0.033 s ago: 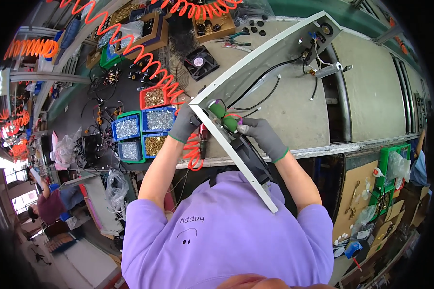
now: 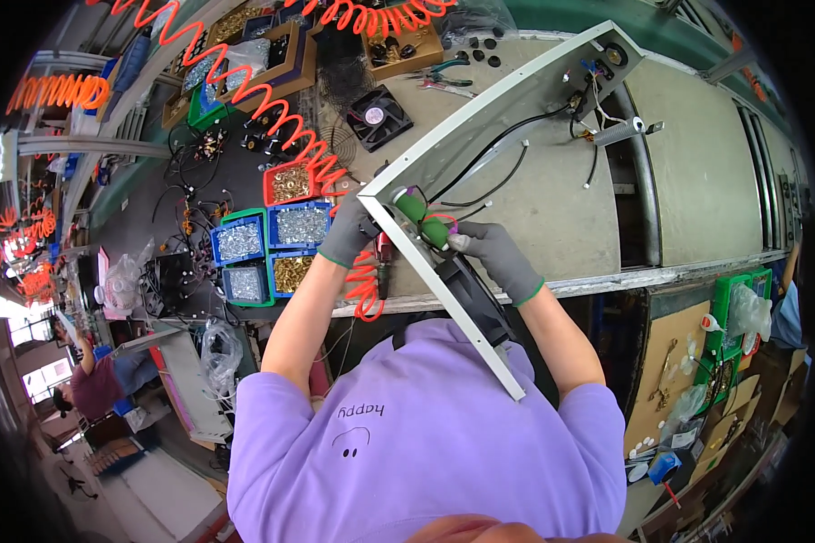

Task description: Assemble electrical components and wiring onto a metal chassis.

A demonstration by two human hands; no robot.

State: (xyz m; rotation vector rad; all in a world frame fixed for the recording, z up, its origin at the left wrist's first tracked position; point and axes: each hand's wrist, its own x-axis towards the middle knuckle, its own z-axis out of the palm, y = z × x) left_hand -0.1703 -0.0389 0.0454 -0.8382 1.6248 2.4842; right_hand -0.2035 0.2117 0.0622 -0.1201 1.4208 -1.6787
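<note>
A light grey sheet-metal frame [image 2: 498,109] with a bent corner stands tilted over the bench, one end against my purple shirt. Outside that corner, my left hand [image 2: 347,235] in a grey glove presses closed against the frame, by a small black part; its fingertips are partly hidden. My right hand [image 2: 498,258], also gloved, pinches the nearer end of a green cylindrical part [image 2: 411,206] with pale ends, inside the corner. Red and purple wires run beside it. A black fan [image 2: 474,294] sits in the frame just below the right hand. Black cables [image 2: 503,143] trail along the inside.
Blue and red bins [image 2: 292,184] of small metal hardware stand left. A loose black fan [image 2: 378,119], pliers [image 2: 445,84] and a cardboard box [image 2: 401,48] lie beyond. Orange coiled hoses [image 2: 244,77] hang across. A screwdriver-like red tool [image 2: 385,251] rests behind the frame. Another person [image 2: 100,380] is far left.
The frame and both hands have shifted very slightly to the right. Both hands keep the same hold.
</note>
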